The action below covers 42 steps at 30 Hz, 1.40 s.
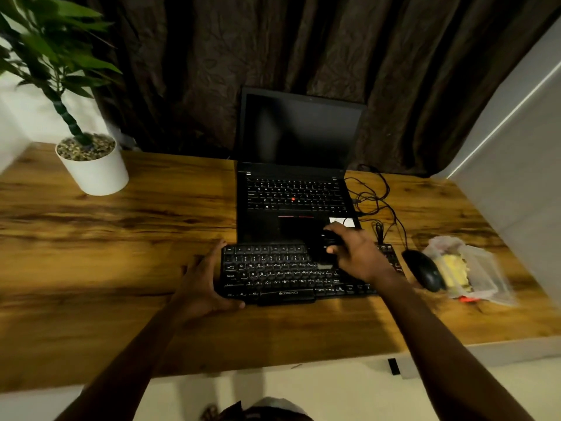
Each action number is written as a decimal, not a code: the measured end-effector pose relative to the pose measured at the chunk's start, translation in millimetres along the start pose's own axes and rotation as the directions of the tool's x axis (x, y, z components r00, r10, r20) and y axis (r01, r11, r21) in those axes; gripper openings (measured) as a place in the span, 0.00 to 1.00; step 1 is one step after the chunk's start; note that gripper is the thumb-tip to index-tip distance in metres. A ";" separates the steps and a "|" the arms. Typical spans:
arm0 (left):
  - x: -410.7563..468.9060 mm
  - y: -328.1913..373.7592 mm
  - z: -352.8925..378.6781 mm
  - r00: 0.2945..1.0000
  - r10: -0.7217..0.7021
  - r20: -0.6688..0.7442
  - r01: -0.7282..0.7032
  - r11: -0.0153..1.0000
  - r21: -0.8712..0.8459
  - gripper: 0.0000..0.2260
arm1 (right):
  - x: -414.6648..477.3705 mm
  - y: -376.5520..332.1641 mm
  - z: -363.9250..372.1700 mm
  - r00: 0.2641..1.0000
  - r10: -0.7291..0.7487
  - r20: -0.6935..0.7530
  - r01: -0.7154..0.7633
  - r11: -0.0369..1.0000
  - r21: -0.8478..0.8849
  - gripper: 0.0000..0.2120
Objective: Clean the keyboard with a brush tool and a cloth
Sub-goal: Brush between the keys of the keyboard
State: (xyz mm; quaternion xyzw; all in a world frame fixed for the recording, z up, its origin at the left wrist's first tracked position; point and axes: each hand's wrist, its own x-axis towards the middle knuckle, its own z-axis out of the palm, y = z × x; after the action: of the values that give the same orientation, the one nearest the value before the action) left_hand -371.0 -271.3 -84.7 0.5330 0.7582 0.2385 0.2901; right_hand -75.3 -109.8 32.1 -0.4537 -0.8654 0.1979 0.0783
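Observation:
A black external keyboard [273,273] lies on the wooden desk in front of an open laptop. My left hand [203,281] grips the keyboard's left edge, thumb under the front corner. My right hand [355,253] holds a dark brush tool [323,249] whose lower end rests on the keys right of centre. The right part of the keyboard is hidden under my right hand and wrist. A yellow cloth [453,273] sits inside a clear plastic bag at the right.
The open laptop [297,189] with a dark screen stands behind the keyboard. A black mouse [423,270] and tangled cables [373,202] lie to the right. A white potted plant [91,165] stands at the back left. A dark curtain hangs behind the desk [121,238].

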 end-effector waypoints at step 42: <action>-1.9 2.0 -2.5 1.000 0.022 -0.011 -0.022 1.000 -0.014 0.66 | 21.4 -36.9 23.8 0.996 -0.079 0.042 0.077 0.995 0.066 0.24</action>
State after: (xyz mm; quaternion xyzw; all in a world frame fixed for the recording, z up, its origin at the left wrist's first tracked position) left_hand -370.9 -272.5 -81.2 0.5380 0.7522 0.2498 0.2870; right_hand -123.0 -117.6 24.8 -0.4123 -0.8771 0.2325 0.0812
